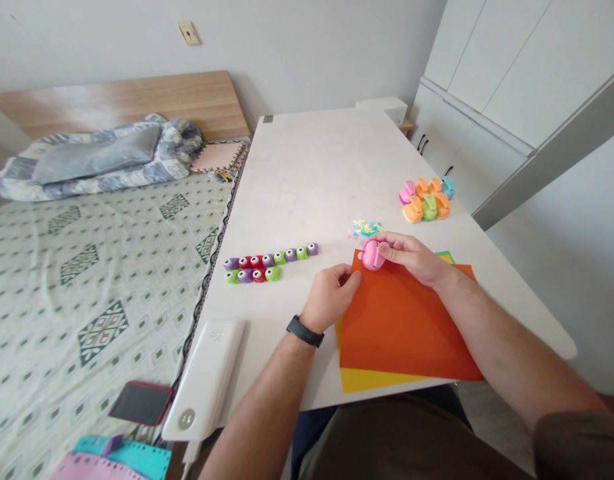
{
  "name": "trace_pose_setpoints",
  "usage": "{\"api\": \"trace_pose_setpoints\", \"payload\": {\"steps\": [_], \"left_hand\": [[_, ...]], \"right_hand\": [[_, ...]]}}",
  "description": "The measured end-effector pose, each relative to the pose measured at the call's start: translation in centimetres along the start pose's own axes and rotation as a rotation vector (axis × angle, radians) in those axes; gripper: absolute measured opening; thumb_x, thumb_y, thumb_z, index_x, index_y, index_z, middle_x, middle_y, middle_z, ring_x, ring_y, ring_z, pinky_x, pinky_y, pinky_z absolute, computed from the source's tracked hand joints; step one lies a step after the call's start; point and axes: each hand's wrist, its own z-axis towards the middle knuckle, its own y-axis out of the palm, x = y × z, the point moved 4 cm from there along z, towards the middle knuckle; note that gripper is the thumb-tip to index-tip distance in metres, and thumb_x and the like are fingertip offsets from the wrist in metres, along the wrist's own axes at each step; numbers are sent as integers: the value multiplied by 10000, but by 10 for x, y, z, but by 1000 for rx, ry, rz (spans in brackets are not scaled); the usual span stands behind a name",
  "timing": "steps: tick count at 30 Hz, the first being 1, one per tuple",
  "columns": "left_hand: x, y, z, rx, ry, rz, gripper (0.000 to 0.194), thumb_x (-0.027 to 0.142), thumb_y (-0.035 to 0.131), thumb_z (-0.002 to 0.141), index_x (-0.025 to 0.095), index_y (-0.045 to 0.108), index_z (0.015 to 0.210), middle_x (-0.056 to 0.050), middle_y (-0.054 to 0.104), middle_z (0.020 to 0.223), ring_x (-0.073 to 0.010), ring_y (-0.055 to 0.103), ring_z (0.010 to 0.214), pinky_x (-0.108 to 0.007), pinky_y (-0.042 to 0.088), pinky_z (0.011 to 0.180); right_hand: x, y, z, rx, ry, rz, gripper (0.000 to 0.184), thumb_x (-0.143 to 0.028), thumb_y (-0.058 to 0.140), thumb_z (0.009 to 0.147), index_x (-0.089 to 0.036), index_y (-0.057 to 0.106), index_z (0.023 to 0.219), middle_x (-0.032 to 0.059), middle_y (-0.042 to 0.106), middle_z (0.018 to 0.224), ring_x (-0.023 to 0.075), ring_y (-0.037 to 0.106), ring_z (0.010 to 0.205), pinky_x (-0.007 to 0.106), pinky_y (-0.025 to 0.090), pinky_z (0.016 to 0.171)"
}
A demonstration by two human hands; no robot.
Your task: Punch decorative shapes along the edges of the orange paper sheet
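Observation:
A pink craft paper punch (pixel 372 255) sits at the upper left corner of an orange-red sheet of paper (pixel 407 320). My right hand (pixel 409 257) is closed around the punch, thumb on its lever side. A small white spot shows at the sheet's corner just left of the punch. With thumb and fingers pinched together, my left hand (pixel 334 293) grips the sheet's left edge; its fingertips are partly hidden. Under the orange-red sheet, a yellow sheet (pixel 371 381) sticks out at the front, and a green corner (pixel 445 257) shows behind my right wrist.
A pile of small paper cut-outs (pixel 367 229) lies behind the punch. Larger coloured punches (pixel 429 207) stand at the right. Two rows of small punches (pixel 257 262) are at the left. A white power bank (pixel 207 380) lies on the table's (pixel 307 173) left edge, beside the bed (pixel 137 267).

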Motion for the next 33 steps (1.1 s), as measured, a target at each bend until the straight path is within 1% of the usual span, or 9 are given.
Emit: {"api": "trace_pose_setpoints", "payload": {"steps": [4,8,14,19,28,33], "left_hand": [[1,0,0,-1,-2,1,369,474,588,915,160,678,743,3,608,649,-127,506,603,-243,371,550],[1,0,0,1,-6,-5,370,477,596,913,161,680,741,6,605,646,-125,497,597,-244,362,546],[-3,3,0,-27,-16,7,358,465,565,948,161,693,808,12,606,689,-120,486,623,-244,342,561],[-3,2,0,-24,-13,34,353,448,551,958,160,667,789,20,579,681,-112,464,621,-247,318,561],[3,0,-1,-20,-16,21,358,454,569,935,162,656,748,16,581,661,-120,468,615,-250,342,569],[4,-1,-1,-18,-14,16,350,449,580,920,161,681,749,6,600,647,-127,476,601,-255,355,564]], "right_hand": [[2,0,0,12,1,13,362,-495,696,955,-213,710,1181,53,753,987,198,668,907,342,510,910],[3,0,1,34,-1,20,358,-502,711,941,-213,721,1151,53,753,956,201,665,879,348,514,899],[2,1,1,27,-5,20,347,-498,712,941,-210,721,1134,50,750,919,202,663,857,359,519,900],[1,1,1,42,-14,14,341,-498,717,937,-212,724,1123,55,752,944,205,665,868,361,519,898],[-5,6,1,55,-34,-26,357,-566,718,909,-221,722,1001,55,746,900,225,666,838,399,536,887],[-5,7,2,46,-38,-23,351,-562,733,900,-213,725,937,54,747,881,214,665,806,391,540,862]]}}
